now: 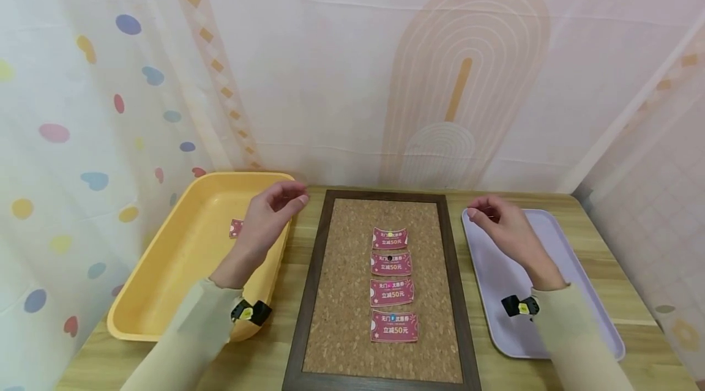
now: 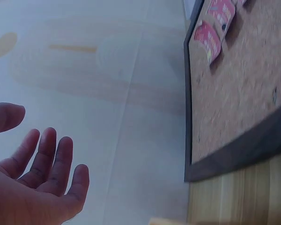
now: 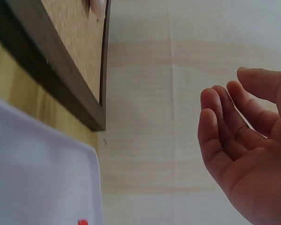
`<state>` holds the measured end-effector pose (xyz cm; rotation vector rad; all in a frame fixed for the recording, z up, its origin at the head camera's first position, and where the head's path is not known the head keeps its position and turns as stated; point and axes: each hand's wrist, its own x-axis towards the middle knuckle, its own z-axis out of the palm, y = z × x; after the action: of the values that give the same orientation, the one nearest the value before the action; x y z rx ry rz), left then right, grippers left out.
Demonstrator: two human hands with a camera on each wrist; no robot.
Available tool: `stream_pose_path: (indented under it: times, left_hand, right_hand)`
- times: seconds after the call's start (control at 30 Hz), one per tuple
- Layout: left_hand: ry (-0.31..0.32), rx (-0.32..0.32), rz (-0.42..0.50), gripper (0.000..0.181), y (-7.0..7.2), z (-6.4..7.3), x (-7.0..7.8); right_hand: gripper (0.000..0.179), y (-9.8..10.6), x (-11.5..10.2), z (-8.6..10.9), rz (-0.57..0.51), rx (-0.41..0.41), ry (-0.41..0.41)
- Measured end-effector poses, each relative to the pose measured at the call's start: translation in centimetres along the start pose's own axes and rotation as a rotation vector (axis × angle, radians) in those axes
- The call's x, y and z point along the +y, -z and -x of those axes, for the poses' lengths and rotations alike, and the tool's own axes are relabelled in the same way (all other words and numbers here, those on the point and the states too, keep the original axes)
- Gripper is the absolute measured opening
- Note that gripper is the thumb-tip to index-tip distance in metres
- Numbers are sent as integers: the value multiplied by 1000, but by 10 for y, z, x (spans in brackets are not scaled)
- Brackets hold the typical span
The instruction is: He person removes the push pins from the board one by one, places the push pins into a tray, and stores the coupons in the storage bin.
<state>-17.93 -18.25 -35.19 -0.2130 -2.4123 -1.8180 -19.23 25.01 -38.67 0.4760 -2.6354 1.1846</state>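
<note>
Pink coupons [image 1: 392, 293] on corkboard [image 1: 344, 293], between left grip [image 1: 267, 219], right grip [image 1: 509, 232].

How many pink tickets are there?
5. The cork board has a top ticket, second ticket, third ticket and bottom ticket in a column. A fifth ticket lies in the yellow bin, partly behind the left hand; more may be hidden there.

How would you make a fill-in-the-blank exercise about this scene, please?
The dark-framed rectangular cork board bears ____ pink paper coupons.
In the head view, the yellow rectangular plastic basin stands at the board's ____ side.
The person's left hand holds ____.

Missing words: four; left; nothing.
</note>
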Motion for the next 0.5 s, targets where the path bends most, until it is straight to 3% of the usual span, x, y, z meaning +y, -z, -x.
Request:
stream_pose_path:
  times: [0.5]
  left_hand:
    - [-5,-99,23,30,-48,8,-8]
  right_hand:
    - [21,-31,-19,-5,-66,-76,9]
